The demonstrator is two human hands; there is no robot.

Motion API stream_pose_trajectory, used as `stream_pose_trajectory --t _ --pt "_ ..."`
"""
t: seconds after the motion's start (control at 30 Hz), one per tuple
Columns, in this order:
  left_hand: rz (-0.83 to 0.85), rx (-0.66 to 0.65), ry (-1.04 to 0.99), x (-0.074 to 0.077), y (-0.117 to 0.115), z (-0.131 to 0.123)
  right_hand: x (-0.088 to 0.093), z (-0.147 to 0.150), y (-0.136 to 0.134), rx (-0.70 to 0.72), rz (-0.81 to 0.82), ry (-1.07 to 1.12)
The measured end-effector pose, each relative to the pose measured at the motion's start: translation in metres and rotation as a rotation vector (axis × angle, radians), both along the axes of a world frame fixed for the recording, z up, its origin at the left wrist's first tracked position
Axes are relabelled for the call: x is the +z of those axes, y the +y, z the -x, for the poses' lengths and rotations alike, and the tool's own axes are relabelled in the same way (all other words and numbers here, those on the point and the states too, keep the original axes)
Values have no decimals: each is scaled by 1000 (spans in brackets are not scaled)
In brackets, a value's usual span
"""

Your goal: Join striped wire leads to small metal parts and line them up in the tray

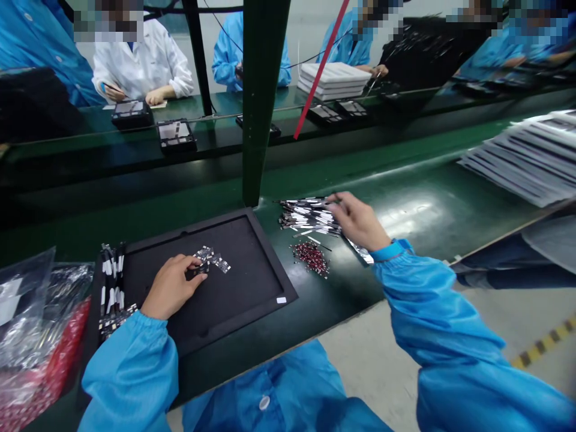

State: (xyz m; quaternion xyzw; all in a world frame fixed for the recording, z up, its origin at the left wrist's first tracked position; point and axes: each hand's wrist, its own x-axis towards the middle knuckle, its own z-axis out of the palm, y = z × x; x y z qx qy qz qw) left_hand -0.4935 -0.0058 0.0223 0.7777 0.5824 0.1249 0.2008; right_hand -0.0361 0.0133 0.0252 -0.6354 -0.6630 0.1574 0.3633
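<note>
"What are our hands doing?"

"Our left hand [173,285] pinches a small circuit board [204,269] between thumb and fingertips, inside the black tray [245,258], where loose boards [222,264] lie alongside."

"And our right hand [357,222]?"

"Farther out, half curled over the strip pile [308,217] on the table [414,207]; we can't tell whether it grips one."

"Beyond?"

"We see a black box [180,147] holding pale parts [174,132]."

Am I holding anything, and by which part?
Your left hand appears to pinch a small circuit board at the end nearest your palm. Your right hand is at the pile of strips; blur hides whether it holds one.
</note>
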Motion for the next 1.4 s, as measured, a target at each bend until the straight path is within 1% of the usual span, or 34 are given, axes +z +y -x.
stream_pose_trajectory --t 0.07,0.13,0.2,0.33,0.5,0.6,0.67,0.8,0.97,1.03,1.1,1.17,1.27,1.4 --pt "0 5 -2 1 0 -1 -8 -4 4 82 47 -328" --pt "-3 13 -7 3 0 -2 -18 -6 12 131 111 -497" --pt "-2 18 -15 4 0 -3 -26 -8 22 139 175 -599" --pt "11 19 -21 6 -2 -3 -32 -16 47 185 253 -685" --pt "6 23 -23 6 -2 -2 -31 -31 81 267 361 -668" --pt "5 21 -27 5 -1 -2 -29 -33 92 290 450 -687" --pt "3 18 -27 3 -1 -1 -27 -31 93 289 445 -706" --pt "-17 11 -41 2 0 -1 -24 -20 90 346 351 -687" --pt "-16 9 -45 1 -1 0 -18 -7 87 375 338 -695" --pt "-13 8 -39 1 -1 0 -14 -4 81 390 294 -689" --pt "-13 10 -35 1 -1 1 -11 1 69 429 214 -690" --pt "-15 9 -33 1 -1 1 -11 8 52 488 168 -727" --pt "-12 7 -27 1 -1 0 -15 20 24 547 196 -794" --pt "-6 8 -11 2 -1 -1 -18 28 -5 522 235 -821"
